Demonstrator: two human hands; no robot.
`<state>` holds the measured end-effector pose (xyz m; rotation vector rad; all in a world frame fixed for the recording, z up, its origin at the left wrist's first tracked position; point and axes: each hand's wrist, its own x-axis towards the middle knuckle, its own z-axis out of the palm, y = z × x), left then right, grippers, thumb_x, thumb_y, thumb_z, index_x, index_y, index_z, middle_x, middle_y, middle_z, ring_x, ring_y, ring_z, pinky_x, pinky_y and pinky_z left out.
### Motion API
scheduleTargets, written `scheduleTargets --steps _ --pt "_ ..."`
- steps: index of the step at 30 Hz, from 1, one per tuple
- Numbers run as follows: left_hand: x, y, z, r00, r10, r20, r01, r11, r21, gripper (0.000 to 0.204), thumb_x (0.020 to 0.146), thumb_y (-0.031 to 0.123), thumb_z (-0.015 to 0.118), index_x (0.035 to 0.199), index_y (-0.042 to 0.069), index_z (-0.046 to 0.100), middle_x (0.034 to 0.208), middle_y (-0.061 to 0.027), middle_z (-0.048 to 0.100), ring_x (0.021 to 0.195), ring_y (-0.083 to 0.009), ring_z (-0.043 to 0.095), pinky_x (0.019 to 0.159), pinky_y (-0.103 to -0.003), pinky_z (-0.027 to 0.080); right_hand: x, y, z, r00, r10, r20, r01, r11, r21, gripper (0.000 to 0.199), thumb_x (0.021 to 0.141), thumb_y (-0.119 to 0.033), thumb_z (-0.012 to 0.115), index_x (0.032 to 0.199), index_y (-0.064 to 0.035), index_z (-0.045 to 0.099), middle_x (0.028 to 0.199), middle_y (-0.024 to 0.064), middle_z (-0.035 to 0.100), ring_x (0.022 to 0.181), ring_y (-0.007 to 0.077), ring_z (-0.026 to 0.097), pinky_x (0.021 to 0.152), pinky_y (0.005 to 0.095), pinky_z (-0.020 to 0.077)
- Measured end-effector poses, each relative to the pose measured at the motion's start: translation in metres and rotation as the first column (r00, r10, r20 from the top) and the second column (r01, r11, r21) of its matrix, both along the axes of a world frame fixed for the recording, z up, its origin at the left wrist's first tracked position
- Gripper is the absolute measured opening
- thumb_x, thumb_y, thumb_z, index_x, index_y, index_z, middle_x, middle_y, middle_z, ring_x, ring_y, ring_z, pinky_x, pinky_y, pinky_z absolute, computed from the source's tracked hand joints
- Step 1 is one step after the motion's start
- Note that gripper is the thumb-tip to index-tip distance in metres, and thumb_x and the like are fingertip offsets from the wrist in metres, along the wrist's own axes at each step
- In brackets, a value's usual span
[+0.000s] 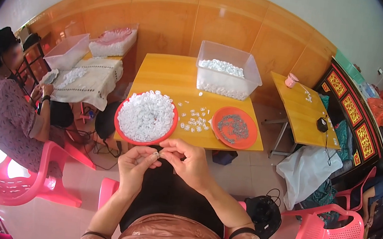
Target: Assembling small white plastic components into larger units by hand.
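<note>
With both hands meeting just in front of the red bowl (123,130) of white pieces, left hand (134,166) and right hand (190,163) fingers clamp one small white piece (155,154); advisably keep pinches near its ends, over the lap, off the surface (158,75).

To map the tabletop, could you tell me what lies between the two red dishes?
Head view: loose small white pieces lie scattered between the left dish and right dish.

1. The left hand (134,166) and right hand (189,161) meet fingertip to fingertip just before the yellow table (168,76), pinching what seems a small white piece (155,154).
2. On the table's near edge sits a red bowl (120,128) of white pieces; an orange plate (234,127) lies to its right.
</note>
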<state>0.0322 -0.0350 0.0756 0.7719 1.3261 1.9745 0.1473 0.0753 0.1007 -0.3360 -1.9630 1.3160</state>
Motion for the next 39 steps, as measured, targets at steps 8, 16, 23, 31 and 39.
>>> scheduleTargets --steps 8,16,23,31,39 --pt "0.011 -0.007 0.008 0.977 0.057 -0.205 -0.051 0.998 0.039 0.009 0.083 -0.002 0.062 0.092 -0.005 0.062 0.082 -0.0079 0.065 0.071 -0.0110 0.063 0.066 -0.021 0.051 0.012 -0.005 0.016 0.999 -0.050 0.021 0.039 0.938 0.343 0.011 0.077 -0.003 0.066 0.088 0.0001 0.065 0.074 0.0133 0.062 0.067 0.0250 0.060 0.060 0.0309 0.0456" --pt "0.004 -0.010 0.002 0.991 -0.081 -0.107 0.084 0.996 0.022 0.011 0.083 -0.002 0.061 0.094 -0.004 0.063 0.082 -0.0082 0.066 0.068 -0.0119 0.063 0.063 -0.021 0.050 0.016 -0.009 0.020 1.000 0.017 0.004 -0.017 0.954 0.300 0.007 0.080 -0.003 0.064 0.085 0.0012 0.061 0.077 0.0131 0.060 0.068 0.0268 0.060 0.061 0.0322 0.0459" --pt "0.010 -0.014 0.012 0.930 0.044 -0.366 -0.043 0.999 0.010 0.017 0.083 -0.004 0.060 0.098 -0.004 0.066 0.082 -0.0090 0.064 0.065 -0.0123 0.063 0.060 -0.020 0.050 0.018 -0.013 0.018 1.000 0.007 -0.011 -0.003 0.952 0.307 0.008 0.079 -0.003 0.064 0.085 0.0013 0.061 0.076 0.0135 0.060 0.067 0.0263 0.060 0.059 0.0318 0.0458" --pt "0.014 -0.011 0.004 0.916 0.089 -0.390 -0.072 0.996 0.060 0.017 0.082 -0.007 0.058 0.097 -0.004 0.066 0.081 -0.0086 0.063 0.065 -0.0124 0.063 0.057 -0.020 0.049 0.015 -0.013 0.014 1.000 0.005 -0.017 -0.001 0.966 0.259 0.008 0.078 -0.001 0.064 0.084 0.0026 0.061 0.075 0.0137 0.062 0.064 0.0250 0.061 0.057 0.0302 0.0462" --pt "0.006 -0.001 -0.009 0.944 0.049 -0.326 -0.052 0.999 0.001 0.016 0.083 -0.006 0.058 0.097 -0.005 0.066 0.080 -0.0083 0.064 0.065 -0.0119 0.062 0.058 -0.020 0.049 0.007 -0.002 -0.004 1.000 -0.021 0.016 0.017 0.976 0.216 0.006 0.078 0.000 0.063 0.083 0.0034 0.063 0.072 0.0134 0.063 0.061 0.0194 0.060 0.055 0.0283 0.0456"
